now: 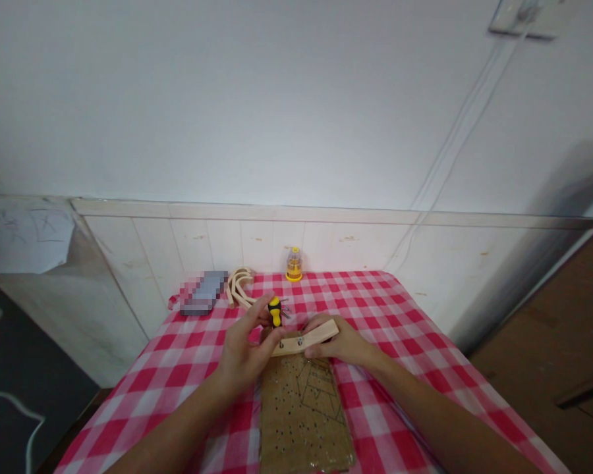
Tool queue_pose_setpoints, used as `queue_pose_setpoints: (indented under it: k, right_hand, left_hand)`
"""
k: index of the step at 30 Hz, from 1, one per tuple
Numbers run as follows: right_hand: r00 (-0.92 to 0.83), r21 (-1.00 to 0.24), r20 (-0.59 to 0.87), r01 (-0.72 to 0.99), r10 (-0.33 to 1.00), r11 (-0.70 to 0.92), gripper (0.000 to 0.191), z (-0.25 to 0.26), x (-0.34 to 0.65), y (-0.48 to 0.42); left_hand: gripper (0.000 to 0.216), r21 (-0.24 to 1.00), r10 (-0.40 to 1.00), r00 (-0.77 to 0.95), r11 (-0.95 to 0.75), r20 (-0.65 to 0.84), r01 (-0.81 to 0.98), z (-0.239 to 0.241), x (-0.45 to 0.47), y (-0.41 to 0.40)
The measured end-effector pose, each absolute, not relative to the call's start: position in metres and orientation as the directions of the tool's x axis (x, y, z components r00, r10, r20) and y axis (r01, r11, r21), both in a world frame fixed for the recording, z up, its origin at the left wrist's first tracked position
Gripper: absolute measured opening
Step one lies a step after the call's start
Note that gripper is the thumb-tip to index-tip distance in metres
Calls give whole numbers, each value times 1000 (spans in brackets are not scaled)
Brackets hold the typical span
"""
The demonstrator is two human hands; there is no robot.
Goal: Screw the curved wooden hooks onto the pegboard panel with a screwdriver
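My left hand is closed on a small yellow-and-black screwdriver, whose tip points down at a curved wooden strip. My right hand grips that strip from the right side and holds it level above a brown perforated board. The strip shows small metal screws on its top face. Both hands are over the middle of a red-and-white checked table.
More curved wooden pieces lie at the table's far left. A yellow container with a clear lid stands at the far edge by the white wall. A blurred grey object lies at the far left corner.
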State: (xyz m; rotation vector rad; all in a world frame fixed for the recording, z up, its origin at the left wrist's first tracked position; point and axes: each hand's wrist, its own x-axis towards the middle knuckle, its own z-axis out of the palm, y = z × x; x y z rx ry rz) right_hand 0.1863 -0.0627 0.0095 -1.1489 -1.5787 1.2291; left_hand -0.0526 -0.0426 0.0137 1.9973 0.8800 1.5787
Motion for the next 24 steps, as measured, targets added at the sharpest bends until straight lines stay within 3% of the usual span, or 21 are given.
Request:
queue_pose_setpoints:
  k: [14, 24]
  right_hand:
    - [-263, -979, 62, 174, 963, 111, 46, 10, 187, -63]
    - [-262, -985, 59, 143, 963, 99, 44, 9, 187, -63]
  left_hand:
    - [56, 714, 736, 139, -677, 663, 181, 18, -52, -46]
    - [56, 656, 686, 167, -727, 708, 204, 18, -54, -45]
